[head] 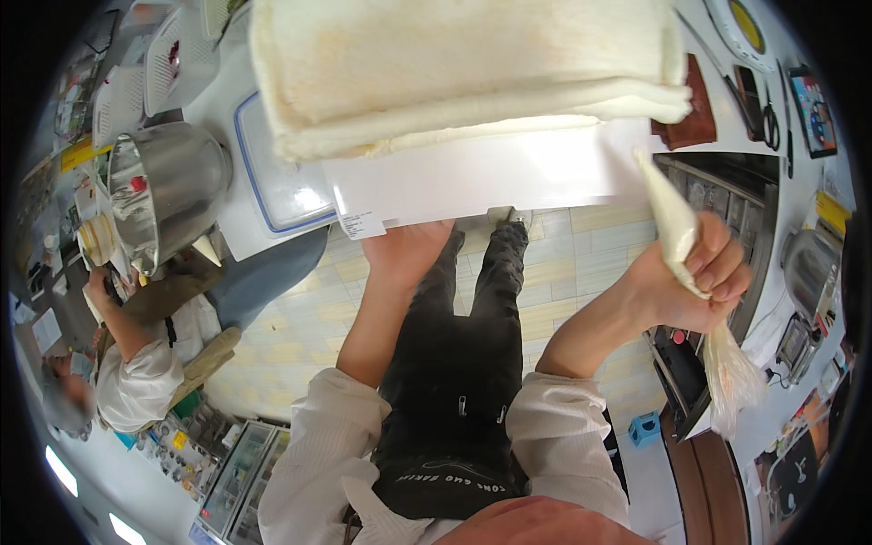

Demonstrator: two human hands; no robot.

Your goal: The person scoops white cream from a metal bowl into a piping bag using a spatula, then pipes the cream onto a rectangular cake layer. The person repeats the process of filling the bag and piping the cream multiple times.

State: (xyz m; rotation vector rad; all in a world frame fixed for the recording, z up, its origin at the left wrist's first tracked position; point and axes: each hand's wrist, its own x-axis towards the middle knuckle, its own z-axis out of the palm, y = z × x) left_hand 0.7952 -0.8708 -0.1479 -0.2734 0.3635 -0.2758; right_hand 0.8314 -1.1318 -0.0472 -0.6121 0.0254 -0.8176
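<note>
My right hand (708,272) is closed around a clear plastic piping bag filled with pale cream (671,218); its tip points up towards a white board, and the twisted empty end hangs below my fist. A large rectangular slab covered in pale cream (470,61), with thick piped-looking ridges along its near edge, rests on the white board (490,170). My left hand (409,252) is at the board's near edge, with its fingers hidden beneath it. A printed label (362,225) is on the board's near left corner.
A blue-rimmed container lid (286,163) lies left of the board, beside a steel mixing bowl (170,191) and white baskets (167,65). A co-worker (139,381) is at the left. Scissors (770,126), a phone (748,92) and a tablet (813,112) lie at the right.
</note>
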